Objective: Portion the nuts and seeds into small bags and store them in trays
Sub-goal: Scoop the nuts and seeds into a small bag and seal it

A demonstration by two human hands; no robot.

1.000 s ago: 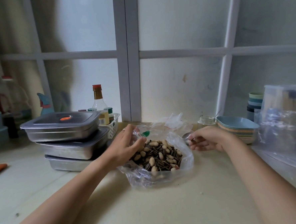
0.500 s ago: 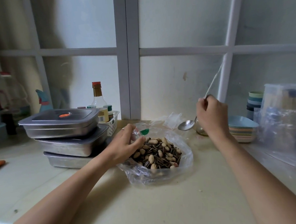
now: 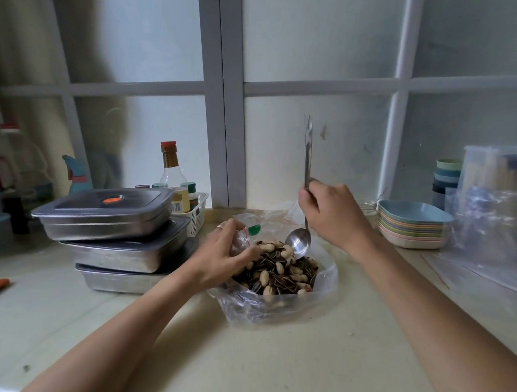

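A clear plastic bag lies open on the counter, filled with a mix of nuts and striped sunflower seeds. My left hand grips the bag's left rim, holding it open. My right hand holds a long metal spoon by its handle, nearly upright, with the bowl just above the far side of the mix. Three lidded steel trays are stacked at the left.
Behind the trays a white basket holds a bottle and small jars. At the right sit stacked coloured dishes, stacked cups and clear plastic bags. A frosted window wall runs along the back.
My right hand picked the spoon up from behind the bag, lifted it, then swung it left and down over the nuts. My left hand kept its hold on the bag's rim.
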